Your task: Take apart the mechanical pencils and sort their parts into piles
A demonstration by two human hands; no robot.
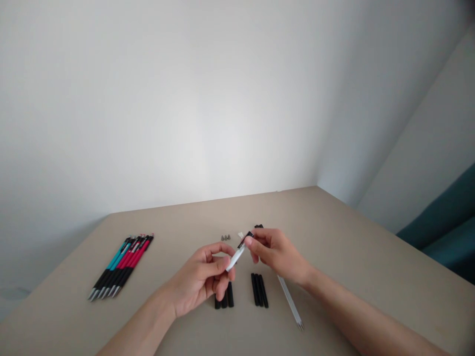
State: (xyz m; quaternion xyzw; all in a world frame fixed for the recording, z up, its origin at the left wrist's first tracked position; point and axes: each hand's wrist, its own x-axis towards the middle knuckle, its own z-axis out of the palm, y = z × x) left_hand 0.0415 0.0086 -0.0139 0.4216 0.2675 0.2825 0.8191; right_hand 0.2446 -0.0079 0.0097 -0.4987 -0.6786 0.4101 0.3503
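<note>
Above the middle of the table, my left hand [202,273] pinches a white pen barrel [235,258] between thumb and fingers. The barrel slants up to the right. At its upper end sits a black clip piece [243,242], which the thumb and fingers of my right hand [277,253] grip. The two parts touch; how far one is inside the other I cannot tell. Several black tubes [224,301] lie below my left hand, partly covered by it. Several thinner black tubes [259,290] lie between the hands, and white pen refills [291,304] with metal tips run out from under my right hand.
A row of finished-looking pens [122,267] in blue, red and black lies at the left. Small metal cone tips [225,238] and little white pieces [240,235] lie behind the hands, with black parts [259,226] beyond. A teal curtain [441,222] hangs at the right.
</note>
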